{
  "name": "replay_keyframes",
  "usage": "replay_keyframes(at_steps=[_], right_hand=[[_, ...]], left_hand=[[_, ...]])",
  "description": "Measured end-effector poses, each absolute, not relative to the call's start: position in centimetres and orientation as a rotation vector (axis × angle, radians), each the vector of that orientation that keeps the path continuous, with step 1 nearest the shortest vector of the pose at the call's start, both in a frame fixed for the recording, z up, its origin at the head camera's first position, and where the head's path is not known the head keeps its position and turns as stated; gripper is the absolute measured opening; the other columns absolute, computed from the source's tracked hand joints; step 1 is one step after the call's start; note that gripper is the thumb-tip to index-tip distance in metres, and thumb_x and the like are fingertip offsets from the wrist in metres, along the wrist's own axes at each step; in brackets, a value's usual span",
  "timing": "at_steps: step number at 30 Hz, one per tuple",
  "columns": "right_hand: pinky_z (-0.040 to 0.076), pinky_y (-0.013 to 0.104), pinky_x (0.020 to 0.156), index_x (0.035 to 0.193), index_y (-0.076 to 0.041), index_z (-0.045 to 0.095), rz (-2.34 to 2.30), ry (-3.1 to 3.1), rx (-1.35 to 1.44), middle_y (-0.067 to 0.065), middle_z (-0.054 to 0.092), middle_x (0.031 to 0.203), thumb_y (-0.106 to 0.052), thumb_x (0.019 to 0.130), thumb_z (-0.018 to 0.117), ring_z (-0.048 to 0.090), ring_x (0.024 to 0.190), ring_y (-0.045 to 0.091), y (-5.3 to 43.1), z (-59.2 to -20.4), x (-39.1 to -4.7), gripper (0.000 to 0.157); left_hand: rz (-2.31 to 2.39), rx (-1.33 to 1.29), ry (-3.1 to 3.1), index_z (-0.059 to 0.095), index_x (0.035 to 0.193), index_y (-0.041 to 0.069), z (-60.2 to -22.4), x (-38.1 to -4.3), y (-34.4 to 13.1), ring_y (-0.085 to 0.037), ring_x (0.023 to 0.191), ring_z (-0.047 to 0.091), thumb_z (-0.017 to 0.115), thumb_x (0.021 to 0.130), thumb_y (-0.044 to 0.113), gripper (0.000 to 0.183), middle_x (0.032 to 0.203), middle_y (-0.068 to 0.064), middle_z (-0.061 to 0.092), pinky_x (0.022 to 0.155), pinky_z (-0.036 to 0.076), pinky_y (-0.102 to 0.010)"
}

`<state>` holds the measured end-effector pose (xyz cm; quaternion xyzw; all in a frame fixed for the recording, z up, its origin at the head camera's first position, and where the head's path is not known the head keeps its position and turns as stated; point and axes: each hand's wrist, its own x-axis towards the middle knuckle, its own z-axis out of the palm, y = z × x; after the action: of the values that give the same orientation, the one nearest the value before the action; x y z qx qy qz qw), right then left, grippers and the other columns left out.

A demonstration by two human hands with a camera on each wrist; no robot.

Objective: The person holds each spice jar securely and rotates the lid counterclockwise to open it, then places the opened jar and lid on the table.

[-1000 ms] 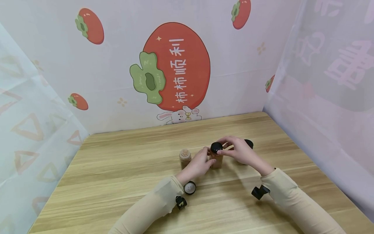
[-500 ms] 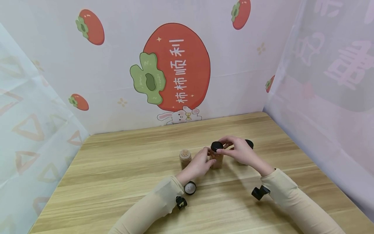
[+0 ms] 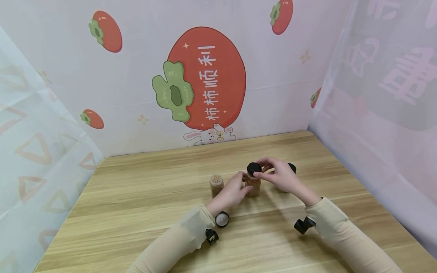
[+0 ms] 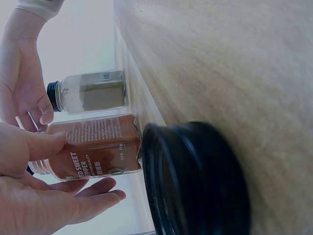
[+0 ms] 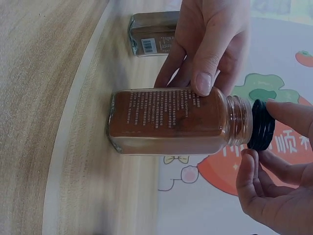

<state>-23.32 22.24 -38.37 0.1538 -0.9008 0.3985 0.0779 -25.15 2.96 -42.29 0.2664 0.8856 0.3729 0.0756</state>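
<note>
A pale wood-grain table [image 3: 109, 220] spans the lower frame. Right of centre, a black-capped square glass jar [image 4: 98, 92] is largely screened by the right hand [image 3: 281, 176]. Near centre, the base of a tan glass jar with perforated top [image 3: 216, 182] is obstructed by the left hand [image 3: 232, 191]. Between the two, an upright square glass jar of red-brown powder [image 5: 166, 117] is gripped at its body by the left thumb and fingers. A loose round black lid [image 3: 222, 219] lies lower centre. A ribbed black screw cap [image 5: 262, 126] is pinched by the right hand, tilted at the gripped jar's mouth, off its thread.
</note>
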Motion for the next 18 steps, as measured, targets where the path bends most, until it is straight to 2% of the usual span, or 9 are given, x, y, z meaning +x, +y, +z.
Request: replay_keyframes(at_steps=[7,15,18], right_hand=[[0.056,0.033,0.078,0.114,-0.008,0.063,1.235,-2.652,0.41,0.009,0.067,0.11,-0.035,0.084,0.072,0.064,0.093,0.02,22.35,-38.47,-23.21,0.041],[0.055,0.027,0.077,0.11,-0.009,0.065,1.325,-2.593,0.355,0.008,0.069,0.104,-0.035,0.083,0.073,0.064,0.092,0.018,22.43,-38.39,-23.08,0.039],[0.055,0.029,0.078,0.111,-0.008,0.064,1.348,-2.584,0.353,0.009,0.068,0.105,-0.034,0.083,0.072,0.064,0.093,0.019,22.46,-38.5,-23.11,0.039]], left_hand=[[1.119,0.786,2.66,0.048,0.124,0.004,-42.26,-25.11,3.0,-0.022,0.11,0.055,0.057,0.095,0.021,0.035,0.124,-0.014,0.057,0.089,0.048,-0.035],[1.11,0.782,2.654,0.047,0.128,0.004,-42.29,-25.25,3.02,-0.022,0.115,0.054,0.056,0.096,0.023,0.038,0.126,-0.014,0.055,0.093,0.047,-0.036],[1.11,0.786,2.656,0.047,0.128,0.004,-42.26,-25.26,3.02,-0.022,0.116,0.054,0.056,0.096,0.023,0.038,0.126,-0.014,0.055,0.093,0.047,-0.037]])
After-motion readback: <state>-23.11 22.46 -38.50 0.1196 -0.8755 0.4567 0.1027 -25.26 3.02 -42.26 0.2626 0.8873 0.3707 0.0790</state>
